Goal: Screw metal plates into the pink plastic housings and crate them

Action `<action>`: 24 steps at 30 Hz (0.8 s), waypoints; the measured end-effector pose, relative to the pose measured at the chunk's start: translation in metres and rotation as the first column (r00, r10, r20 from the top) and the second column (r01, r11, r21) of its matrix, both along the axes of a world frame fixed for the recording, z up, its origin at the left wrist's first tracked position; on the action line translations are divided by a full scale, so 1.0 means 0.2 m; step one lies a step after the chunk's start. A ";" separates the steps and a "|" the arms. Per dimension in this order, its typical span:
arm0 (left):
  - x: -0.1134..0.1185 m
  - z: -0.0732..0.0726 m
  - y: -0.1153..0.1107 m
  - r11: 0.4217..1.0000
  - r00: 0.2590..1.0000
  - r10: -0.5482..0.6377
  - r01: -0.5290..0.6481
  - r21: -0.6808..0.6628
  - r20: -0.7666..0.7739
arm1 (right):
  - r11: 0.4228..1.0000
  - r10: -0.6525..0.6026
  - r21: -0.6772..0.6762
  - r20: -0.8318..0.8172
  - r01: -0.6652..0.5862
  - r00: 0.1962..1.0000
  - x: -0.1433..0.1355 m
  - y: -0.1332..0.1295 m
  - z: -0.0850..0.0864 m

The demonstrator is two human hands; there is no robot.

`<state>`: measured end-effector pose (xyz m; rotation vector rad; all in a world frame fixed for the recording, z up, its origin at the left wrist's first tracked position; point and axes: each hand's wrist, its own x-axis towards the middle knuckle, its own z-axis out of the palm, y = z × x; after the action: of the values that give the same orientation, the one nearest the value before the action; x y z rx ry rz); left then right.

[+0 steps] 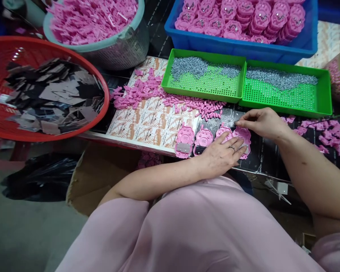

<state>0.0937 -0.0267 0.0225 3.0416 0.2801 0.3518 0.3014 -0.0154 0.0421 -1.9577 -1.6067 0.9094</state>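
Several pink plastic casings lie in a row along the table's front edge. The leftmost casing [184,135] has a grey flat plate across its lower part, and the casing beside it [203,137] shows a dark one. My left hand [222,155], a ring on one finger, lies with fingers stretched over the two casings on the right, partly hiding them. At the top of the rightmost casing [241,133], my right hand [262,121] has thumb and fingertips pinched together. Whatever is between those fingertips is too small to make out.
Behind the casings lie small pink pegs [208,107] and pink clips [144,88]. Two green trays [204,90] [286,105] hold screws. A red basket [100,109] of flat plates, a pale basket [119,51] and a blue bin [238,47] surround them. Loose pink parts [331,136] lie right.
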 end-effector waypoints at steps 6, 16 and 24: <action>0.00 0.01 0.00 0.999 1.000 -0.009 0.009 0.039 -0.009 | 1.000 0.001 -0.020 0.056 0.000 0.998 -0.02 0.01 -0.02; 0.00 0.01 0.01 0.998 1.000 -0.018 0.017 0.062 0.023 | 0.998 0.018 0.045 0.288 -0.033 0.958 -0.05 -0.02 -0.06; -0.02 -0.03 0.03 0.998 0.997 -0.041 0.038 0.048 0.063 | 0.940 -0.237 0.293 0.193 0.174 0.952 -0.04 -0.16 0.00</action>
<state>0.0903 -0.0211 0.0172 3.0695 0.2099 0.4576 0.2926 -0.0481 0.0414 -2.0371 -1.5127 0.3699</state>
